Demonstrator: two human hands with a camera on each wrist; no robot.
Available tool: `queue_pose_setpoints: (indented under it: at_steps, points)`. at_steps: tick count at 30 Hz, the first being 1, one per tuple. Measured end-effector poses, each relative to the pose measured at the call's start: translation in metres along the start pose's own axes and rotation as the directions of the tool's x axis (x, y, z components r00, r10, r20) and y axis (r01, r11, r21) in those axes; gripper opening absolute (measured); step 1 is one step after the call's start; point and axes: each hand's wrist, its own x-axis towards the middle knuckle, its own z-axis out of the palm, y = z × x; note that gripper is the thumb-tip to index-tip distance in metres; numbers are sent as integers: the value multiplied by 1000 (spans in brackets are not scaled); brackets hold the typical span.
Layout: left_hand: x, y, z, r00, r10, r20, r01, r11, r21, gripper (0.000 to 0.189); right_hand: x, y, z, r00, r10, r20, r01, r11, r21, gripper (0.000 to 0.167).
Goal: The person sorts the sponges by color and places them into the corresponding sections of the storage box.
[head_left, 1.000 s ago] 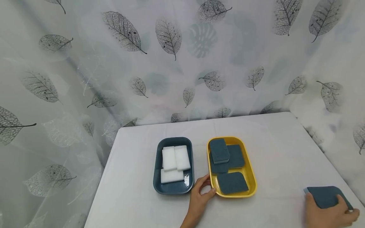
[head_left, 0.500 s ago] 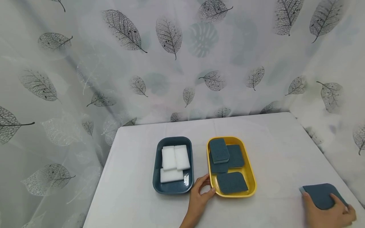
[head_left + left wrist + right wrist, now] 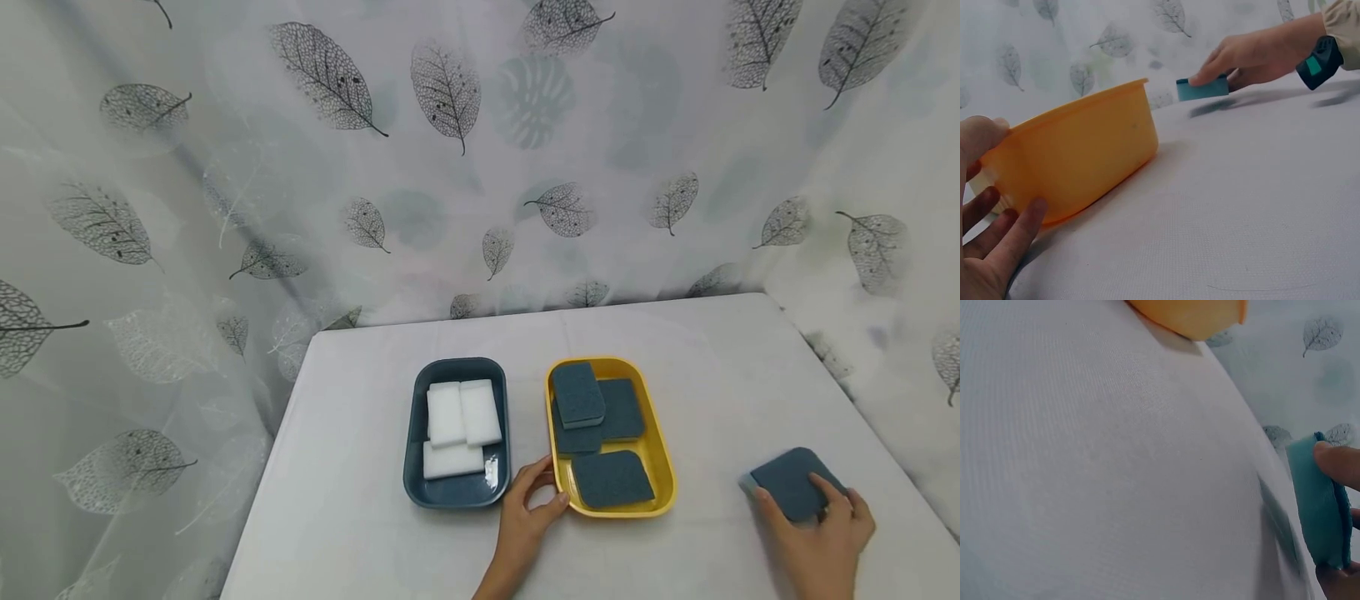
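Observation:
In the head view my right hand (image 3: 821, 533) grips a sponge (image 3: 791, 483) with a dark scouring face up, at the right of the table. The left wrist view shows the light teal foam side of this sponge (image 3: 1202, 89) raised above the cloth, its shadow below. Thumb and fingers pinch its edges in the right wrist view. My left hand (image 3: 525, 517) holds the near left corner of a yellow tray (image 3: 663, 467), with fingers along the left wall and the thumb at the front. Several dark-faced sponges (image 3: 611, 481) lie inside, one stacked on others.
Left of the yellow tray stands a dark blue tray (image 3: 420, 496) with several white sponges (image 3: 446, 417). Both rest on a white-covered table (image 3: 337, 517). A leaf-patterned curtain (image 3: 450, 192) hangs behind and along the sides.
My right hand has moved left and away from the body, carrying the sponge toward the yellow tray. My left hand and both trays have stayed in place.

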Motion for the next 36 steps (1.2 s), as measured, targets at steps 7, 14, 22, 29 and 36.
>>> queue_pose_setpoints:
  at_steps: [7, 14, 22, 29, 36]
  points:
    - [1, 0, 1, 1000, 11, -1, -11, 1000, -13, 56, -5, -13, 9, 974, -218, 65, 218, 976, 11, 83]
    - [2, 0, 1, 1000, 6, -4, -6, 1000, -12, 56, -17, -27, 20, 929, -353, 114, 355, 935, 2, 83]
    - [2, -2, 0, 1000, 17, -7, -17, 1000, -12, 57, -30, -46, 30, 856, -506, 101, 503, 862, 56, 79]
    - [1, -2, 1, 1000, -2, -9, 2, 1000, 6, 58, -29, -52, 28, 860, -508, 40, 505, 860, 66, 80]
    - [2, -3, 0, 1000, -6, -13, 6, 1000, 11, 57, -38, -64, 32, 849, -516, 108, 506, 855, 111, 82]
